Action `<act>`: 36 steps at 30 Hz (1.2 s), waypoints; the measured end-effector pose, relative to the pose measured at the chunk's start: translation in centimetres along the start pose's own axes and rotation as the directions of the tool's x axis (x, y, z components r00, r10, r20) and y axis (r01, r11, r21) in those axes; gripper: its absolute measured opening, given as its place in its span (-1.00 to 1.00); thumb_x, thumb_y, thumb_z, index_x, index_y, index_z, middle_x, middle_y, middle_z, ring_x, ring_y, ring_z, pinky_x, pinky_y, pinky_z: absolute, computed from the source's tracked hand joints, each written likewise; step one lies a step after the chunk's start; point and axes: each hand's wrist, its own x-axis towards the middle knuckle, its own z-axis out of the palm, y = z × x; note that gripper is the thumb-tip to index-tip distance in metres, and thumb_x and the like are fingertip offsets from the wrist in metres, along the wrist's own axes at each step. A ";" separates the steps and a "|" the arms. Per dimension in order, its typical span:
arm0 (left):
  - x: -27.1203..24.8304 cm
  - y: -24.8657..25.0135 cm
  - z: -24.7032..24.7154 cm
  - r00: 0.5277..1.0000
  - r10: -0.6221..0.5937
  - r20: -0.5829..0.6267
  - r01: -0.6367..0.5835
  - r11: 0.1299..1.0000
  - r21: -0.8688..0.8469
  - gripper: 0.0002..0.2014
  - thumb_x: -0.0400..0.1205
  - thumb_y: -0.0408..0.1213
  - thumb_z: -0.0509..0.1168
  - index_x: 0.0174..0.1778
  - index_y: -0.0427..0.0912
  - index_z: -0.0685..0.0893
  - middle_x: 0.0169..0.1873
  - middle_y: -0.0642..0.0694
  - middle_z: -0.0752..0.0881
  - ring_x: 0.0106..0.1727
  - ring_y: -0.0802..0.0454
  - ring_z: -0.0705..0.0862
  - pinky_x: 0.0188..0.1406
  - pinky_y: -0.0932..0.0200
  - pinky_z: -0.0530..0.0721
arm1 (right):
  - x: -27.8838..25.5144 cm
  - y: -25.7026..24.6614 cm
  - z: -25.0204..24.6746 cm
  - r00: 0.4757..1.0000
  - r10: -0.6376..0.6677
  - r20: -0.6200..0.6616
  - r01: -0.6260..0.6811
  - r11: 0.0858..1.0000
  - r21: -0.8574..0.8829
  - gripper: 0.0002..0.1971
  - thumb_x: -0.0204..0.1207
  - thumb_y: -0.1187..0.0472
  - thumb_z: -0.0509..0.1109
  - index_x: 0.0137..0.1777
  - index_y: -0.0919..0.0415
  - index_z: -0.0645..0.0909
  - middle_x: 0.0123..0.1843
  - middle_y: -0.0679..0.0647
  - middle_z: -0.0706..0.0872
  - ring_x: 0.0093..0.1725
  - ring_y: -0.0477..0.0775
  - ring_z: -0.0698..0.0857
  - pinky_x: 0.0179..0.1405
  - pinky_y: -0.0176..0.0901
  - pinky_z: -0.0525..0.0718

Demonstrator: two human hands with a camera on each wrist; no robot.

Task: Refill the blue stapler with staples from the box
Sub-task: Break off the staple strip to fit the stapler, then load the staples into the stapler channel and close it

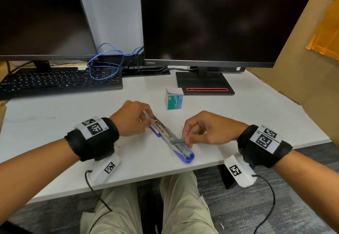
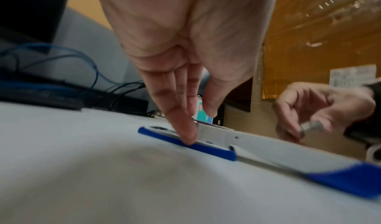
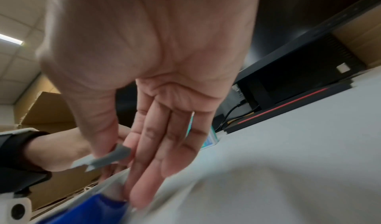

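blue stapler [image 1: 166,132] lies open; left hand [image 1: 132,119] pinches it, right hand [image 1: 207,130] pinches staples [image 1: 178,141].

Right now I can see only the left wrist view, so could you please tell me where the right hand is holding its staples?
Observer: In the head view, the right hand pinches the staple strip over the stapler, above its open metal tray and toward its near blue end, angled across it.
Operator: Thank you. Is the staple box open?
Observer: Yes, it stands upright beyond the stapler with its top flap raised.
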 end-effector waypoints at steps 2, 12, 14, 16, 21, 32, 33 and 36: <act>-0.4 0.0 0.6 0.999 0.024 0.031 -0.022 0.998 -0.053 -0.83 0.58 -0.14 0.39 0.04 -0.09 0.72 -0.29 -0.01 0.84 -0.34 0.10 0.81 -0.19 0.17 0.80 | 0.4 -0.8 0.8 0.997 -0.042 0.065 0.041 0.999 0.002 -0.88 0.58 0.22 0.49 0.07 0.20 0.75 -0.04 0.06 0.90 -0.01 -0.01 0.84 -0.02 -0.31 0.59; -2.0 0.4 1.0 0.953 0.162 0.257 -0.171 0.985 0.012 -0.26 0.41 0.20 0.45 0.50 0.08 0.42 0.35 0.14 0.62 0.29 0.19 0.62 0.31 0.11 0.66 | 1.7 -2.7 2.7 0.979 -0.151 0.134 0.168 0.977 -0.129 -0.87 0.57 0.10 0.51 0.05 0.08 0.77 0.10 -0.28 0.80 0.16 -0.21 0.76 0.13 -0.10 0.76; -2.9 -0.1 0.9 0.946 0.160 0.283 -0.197 0.975 0.107 -0.13 0.33 0.25 0.48 0.54 0.11 0.35 0.38 0.15 0.59 0.27 0.16 0.61 0.31 0.10 0.65 | 1.9 -2.7 2.5 0.979 -0.160 0.123 0.177 0.974 -0.144 -0.88 0.56 0.09 0.51 0.05 0.06 0.78 0.14 -0.30 0.79 0.16 -0.14 0.77 0.10 -0.05 0.78; -3.8 -0.8 0.6 0.952 0.126 0.279 -0.176 0.971 0.164 -0.11 0.32 0.21 0.50 0.55 0.08 0.33 0.35 0.12 0.59 0.22 0.14 0.62 0.27 0.10 0.67 | 2.2 -2.8 2.1 0.983 -0.167 0.075 0.177 0.972 -0.156 -0.87 0.56 0.09 0.51 0.06 0.05 0.79 0.11 -0.20 0.82 0.05 -0.13 0.78 0.02 -0.08 0.79; -5.8 -3.2 -1.3 0.993 0.074 0.093 -0.086 0.987 0.137 -0.56 0.37 -0.03 0.53 0.16 0.01 0.71 -0.09 0.09 0.76 -0.10 0.18 0.70 -0.01 0.11 0.75 | 3.1 -2.4 0.9 0.973 -0.191 -0.129 0.157 0.958 -0.239 -0.85 0.53 0.06 0.53 0.07 -0.03 0.81 -0.03 -0.24 0.83 -0.11 -0.16 0.72 -0.21 -0.34 0.66; -8.7 -6.8 -3.0 0.993 -0.040 -0.110 0.039 0.999 -0.012 -0.82 0.46 -0.23 0.53 -0.03 -0.09 0.82 -0.16 0.03 0.85 -0.14 0.18 0.79 -0.10 0.38 0.76 | 7.5 -3.9 1.8 0.912 -0.280 -0.300 0.131 0.892 -0.432 -0.85 0.52 0.06 0.53 0.03 0.02 0.84 -0.09 -0.17 0.83 -0.15 -0.14 0.73 -0.29 -0.49 0.62; -8.7 -6.9 -3.0 0.993 -0.042 -0.108 0.041 0.999 -0.010 -0.81 0.47 -0.24 0.51 -0.01 -0.09 0.81 -0.15 0.03 0.84 -0.12 0.18 0.79 -0.09 0.36 0.77 | 7.9 -4.2 1.8 0.911 -0.275 -0.306 0.126 0.895 -0.428 -0.86 0.52 0.07 0.53 0.01 0.04 0.84 -0.10 -0.15 0.83 -0.14 -0.14 0.74 -0.26 -0.45 0.65; -8.9 -7.3 -3.1 0.990 -0.033 -0.136 0.039 0.998 0.042 -0.79 0.51 -0.28 0.45 0.06 -0.08 0.77 -0.09 0.02 0.82 -0.05 0.11 0.77 -0.05 0.17 0.79 | 8.3 -4.4 0.7 0.920 -0.219 -0.326 0.068 0.907 -0.416 -0.91 0.53 0.10 0.53 -0.03 0.05 0.83 -0.12 -0.13 0.83 -0.13 -0.16 0.76 -0.16 -0.30 0.72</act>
